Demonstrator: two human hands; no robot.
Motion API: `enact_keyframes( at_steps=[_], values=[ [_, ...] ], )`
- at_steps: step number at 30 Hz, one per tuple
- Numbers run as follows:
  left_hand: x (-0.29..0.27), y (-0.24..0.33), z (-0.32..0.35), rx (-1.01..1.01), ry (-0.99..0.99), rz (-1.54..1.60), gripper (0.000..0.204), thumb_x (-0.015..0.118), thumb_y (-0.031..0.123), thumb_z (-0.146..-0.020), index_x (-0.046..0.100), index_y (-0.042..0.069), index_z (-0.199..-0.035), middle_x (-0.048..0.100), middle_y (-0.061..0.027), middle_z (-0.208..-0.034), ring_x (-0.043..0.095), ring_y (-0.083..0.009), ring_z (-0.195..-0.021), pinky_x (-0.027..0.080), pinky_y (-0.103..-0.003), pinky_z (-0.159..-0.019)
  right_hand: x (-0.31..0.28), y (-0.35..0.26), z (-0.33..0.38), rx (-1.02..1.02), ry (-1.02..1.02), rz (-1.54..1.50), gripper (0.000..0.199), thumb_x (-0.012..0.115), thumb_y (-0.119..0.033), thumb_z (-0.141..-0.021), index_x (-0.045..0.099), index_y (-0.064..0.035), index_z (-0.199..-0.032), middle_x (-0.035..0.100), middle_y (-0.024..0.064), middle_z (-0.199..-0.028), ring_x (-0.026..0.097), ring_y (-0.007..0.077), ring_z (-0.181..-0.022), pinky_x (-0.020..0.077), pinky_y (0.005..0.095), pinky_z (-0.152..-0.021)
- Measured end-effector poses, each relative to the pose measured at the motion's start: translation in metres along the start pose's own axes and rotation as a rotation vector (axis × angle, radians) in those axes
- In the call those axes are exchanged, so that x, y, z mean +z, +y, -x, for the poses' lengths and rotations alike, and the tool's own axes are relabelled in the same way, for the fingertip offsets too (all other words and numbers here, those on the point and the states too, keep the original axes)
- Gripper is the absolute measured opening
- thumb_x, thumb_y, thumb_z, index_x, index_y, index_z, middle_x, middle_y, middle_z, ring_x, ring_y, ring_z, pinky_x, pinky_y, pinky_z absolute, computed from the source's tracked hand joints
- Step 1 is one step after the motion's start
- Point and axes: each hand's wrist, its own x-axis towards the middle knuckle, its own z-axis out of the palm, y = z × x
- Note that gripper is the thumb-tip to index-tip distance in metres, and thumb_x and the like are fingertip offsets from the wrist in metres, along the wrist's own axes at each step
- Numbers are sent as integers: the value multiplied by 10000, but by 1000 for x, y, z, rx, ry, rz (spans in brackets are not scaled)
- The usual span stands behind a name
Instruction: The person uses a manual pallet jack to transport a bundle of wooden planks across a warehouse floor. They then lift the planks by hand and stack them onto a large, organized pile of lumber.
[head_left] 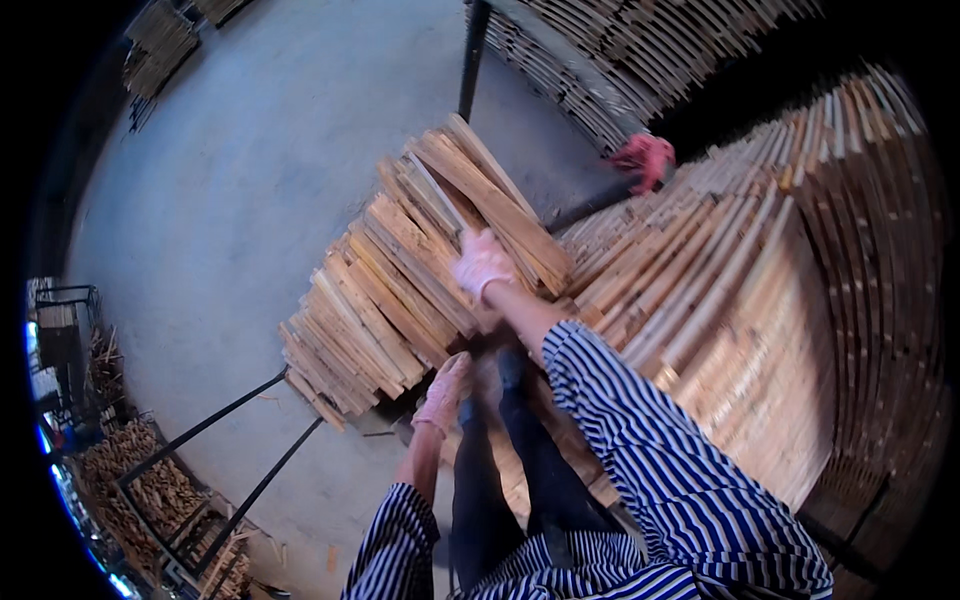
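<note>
A row of rough wooden slats lies side by side on a cart in front of me. My right hand, in a pale pink glove, is closed around the near end of a narrow, light wooden slat at the row's right part. My left hand, gloved alike, hangs low beside the slats' near ends. Its fingers are curled together, and what they hold, if anything, is hidden. Close on my right rises a large stack of wooden slats, partly blurred.
A black metal handle frame sticks out from the cart's left end. At its right end stand a black post and a bar bearing a bunched pink cloth or glove. More wood piles lie at the lower left.
</note>
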Motion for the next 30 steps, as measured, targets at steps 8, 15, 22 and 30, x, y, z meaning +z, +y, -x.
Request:
enact_keyframes(
  at_steps=[8, 15, 22, 30],
  values=[
    [111, 74, -200, 238, -87, 457, 785, 683, 381, -1000, 305, 45, -1601, 512, -199, -1510, 495, -295, -1401, 405, -389, -1138, -2, 70, -206, 103, 196, 75, 706, 615, -591, -928, 508, -84, -1408, 499, 245, -1473, 516, 413, -1366, 456, 500, -1098],
    [170, 81, -261, 16, 78, 493, 867, 832, 328, -882, 348, -21, -1510, 613, -211, -1335, 636, -304, -1133, 545, -381, -901, 38, 166, -263, 157, -117, -316, 850, 434, -641, -1011, 351, -30, -1596, 427, 156, -1610, 387, 262, -1495, 266, 357, -1237],
    [22, 32, -235, 23, -224, 857, 579, 660, 451, -993, 550, 73, -1417, 648, -104, -1329, 643, -290, -1173, 546, -474, -1005, 40, 22, -167, 29, -456, 186, 1129, 698, -777, -778, 430, 47, -1503, 574, 266, -1415, 548, 354, -1349, 489, 410, -1066],
    [-10, 48, -203, -16, -110, 745, 629, 697, 471, -967, 553, 57, -1419, 659, -90, -1302, 651, -253, -1134, 567, -422, -955, 57, 19, -130, 104, -408, -476, 1214, 725, -746, -766, 235, -52, -1633, 408, 278, -1582, 404, 396, -1475, 353, 427, -1200]
  ],
)
